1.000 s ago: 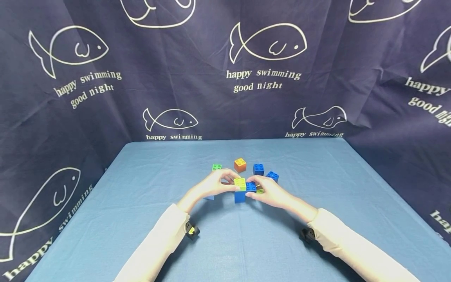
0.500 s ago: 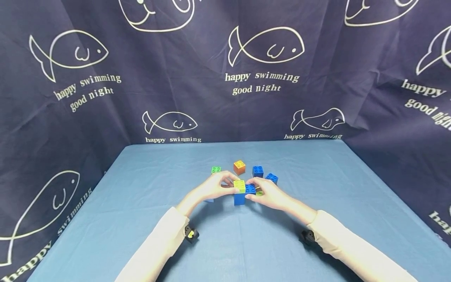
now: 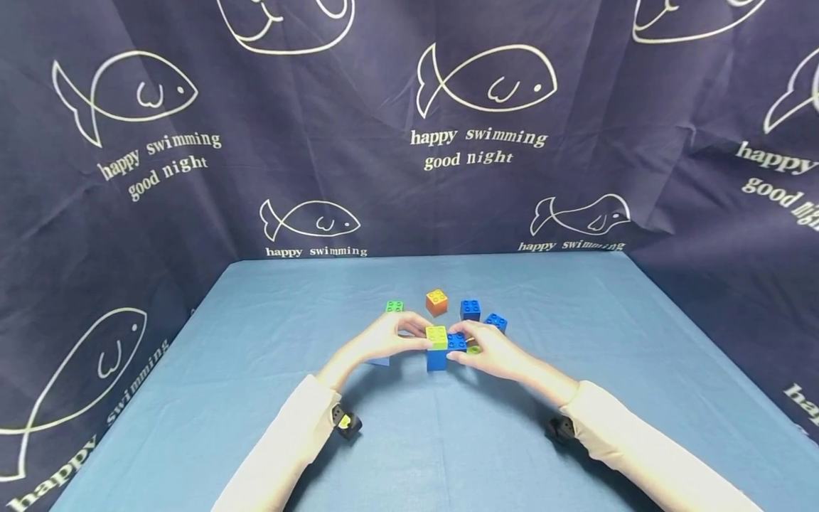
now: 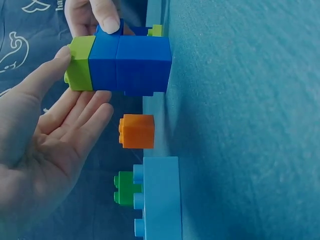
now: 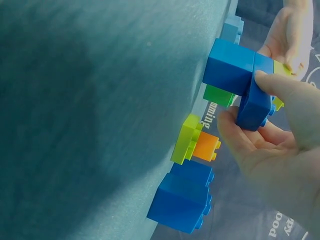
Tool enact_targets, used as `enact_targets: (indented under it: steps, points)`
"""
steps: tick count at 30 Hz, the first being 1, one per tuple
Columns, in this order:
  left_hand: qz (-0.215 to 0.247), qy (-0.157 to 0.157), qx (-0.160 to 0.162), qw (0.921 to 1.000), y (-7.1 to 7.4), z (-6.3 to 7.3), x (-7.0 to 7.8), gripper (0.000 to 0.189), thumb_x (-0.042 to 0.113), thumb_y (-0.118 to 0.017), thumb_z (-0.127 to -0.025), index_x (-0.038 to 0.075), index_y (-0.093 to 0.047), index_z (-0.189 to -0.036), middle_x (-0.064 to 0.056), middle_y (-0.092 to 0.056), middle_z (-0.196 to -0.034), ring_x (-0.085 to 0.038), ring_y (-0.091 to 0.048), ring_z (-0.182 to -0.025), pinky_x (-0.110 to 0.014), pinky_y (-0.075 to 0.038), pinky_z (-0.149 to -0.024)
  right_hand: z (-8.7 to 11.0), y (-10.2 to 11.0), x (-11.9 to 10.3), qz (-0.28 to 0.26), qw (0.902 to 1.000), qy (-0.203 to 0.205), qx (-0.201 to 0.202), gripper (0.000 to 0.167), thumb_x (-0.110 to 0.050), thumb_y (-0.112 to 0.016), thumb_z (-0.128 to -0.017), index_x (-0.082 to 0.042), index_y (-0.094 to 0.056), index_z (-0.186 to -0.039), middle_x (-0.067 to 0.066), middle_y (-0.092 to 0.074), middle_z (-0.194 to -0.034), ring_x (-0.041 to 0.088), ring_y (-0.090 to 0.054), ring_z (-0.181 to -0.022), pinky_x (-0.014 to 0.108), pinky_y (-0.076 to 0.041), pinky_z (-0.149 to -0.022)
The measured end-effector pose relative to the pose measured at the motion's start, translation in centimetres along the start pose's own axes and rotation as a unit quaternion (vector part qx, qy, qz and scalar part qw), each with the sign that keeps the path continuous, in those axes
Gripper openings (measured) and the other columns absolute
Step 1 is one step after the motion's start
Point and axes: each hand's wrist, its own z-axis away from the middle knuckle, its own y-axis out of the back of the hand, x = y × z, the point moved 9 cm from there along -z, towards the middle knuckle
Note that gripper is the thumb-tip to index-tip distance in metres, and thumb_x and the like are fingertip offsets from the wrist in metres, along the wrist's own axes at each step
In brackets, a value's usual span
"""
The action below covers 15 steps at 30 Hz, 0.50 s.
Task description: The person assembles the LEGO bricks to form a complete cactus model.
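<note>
In the middle of the table a small stack of toy building bricks stands between my hands. Its base is a tall blue brick point(image 3: 436, 360); a flatter blue brick point(image 5: 253, 107) lies over it and juts out to the right. On top, at the left, sits a lime-green brick point(image 3: 436, 337). My left hand point(image 3: 389, 336) pinches the lime-green brick between thumb and fingers. The overhanging end of the flatter blue brick is gripped by my right hand point(image 3: 488, 348), thumb on the near side and fingers behind.
Behind the stack are an orange brick point(image 3: 437, 304), a green brick point(image 3: 394, 306) and two blue bricks point(image 3: 470, 310). A light blue brick point(image 4: 162, 200) lies by the left hand, partly hidden in the head view. Another lime-green brick point(image 5: 186, 140) lies beyond the right hand.
</note>
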Motion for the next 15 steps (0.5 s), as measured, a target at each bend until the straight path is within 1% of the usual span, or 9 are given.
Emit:
enact_targets:
  steps: [7, 11, 15]
  points:
    - [0.020, 0.025, 0.013, 0.9994, 0.18, -0.08, -0.63, 0.030, 0.030, -0.075, -0.080, 0.016, -0.065, -0.104, 0.001, -0.071, -0.100, -0.008, -0.066, -0.089, -0.026, -0.053, -0.079, -0.12, 0.15, -0.10, 0.007, 1.0000, 0.002, -0.003, 0.039, -0.023, -0.072, -0.082, -0.001, -0.061, -0.113, 0.010, -0.067, -0.107, 0.023, -0.061, -0.097, 0.042, -0.051, -0.088]
    - [0.025, 0.026, 0.014, 0.9993, 0.15, -0.12, -0.85, 0.030, 0.030, -0.075, -0.079, 0.016, -0.065, -0.104, 0.001, -0.071, -0.099, -0.008, -0.067, -0.088, -0.026, -0.053, -0.079, -0.16, 0.28, -0.05, 0.000, 1.0000, -0.001, -0.007, 0.041, -0.023, -0.073, -0.082, 0.000, -0.060, -0.114, 0.012, -0.066, -0.110, 0.026, -0.062, -0.100, 0.043, -0.051, -0.089]
    - [0.026, 0.026, 0.015, 0.9992, 0.15, -0.11, -0.92, 0.030, 0.030, -0.075, -0.079, 0.015, -0.065, -0.104, 0.001, -0.071, -0.099, -0.008, -0.066, -0.088, -0.026, -0.053, -0.080, -0.36, 0.54, -0.04, -0.021, 0.9997, -0.009, -0.008, 0.045, -0.027, -0.073, -0.081, -0.002, -0.060, -0.117, 0.012, -0.065, -0.113, 0.027, -0.062, -0.104, 0.043, -0.050, -0.090]
